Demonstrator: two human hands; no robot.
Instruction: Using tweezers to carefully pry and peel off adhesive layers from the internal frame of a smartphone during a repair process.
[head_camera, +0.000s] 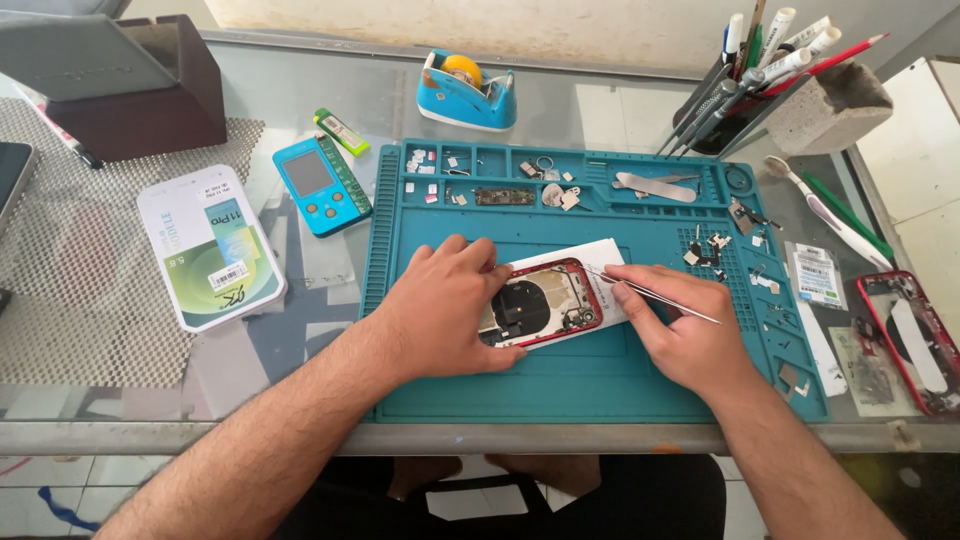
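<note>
Red-framed open phone (540, 302) lies mid-mat (600, 385), long axis running left-right, slightly tilted — left hand (450, 305) flat, pinning its left end; right hand (680, 325) pinches tweezers (650, 293) pointing left at its right end. Tape dispenser (467, 90) beyond.

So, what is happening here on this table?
A person is working on an opened phone with a red frame, which lies on a white paper on a teal repair mat. The left hand rests on the phone and holds it down. The right hand holds thin metal tweezers, with the tip at the phone's upper right edge. Small screws and metal parts lie in the mat's compartments. A second red phone housing lies at the right of the table.
</note>
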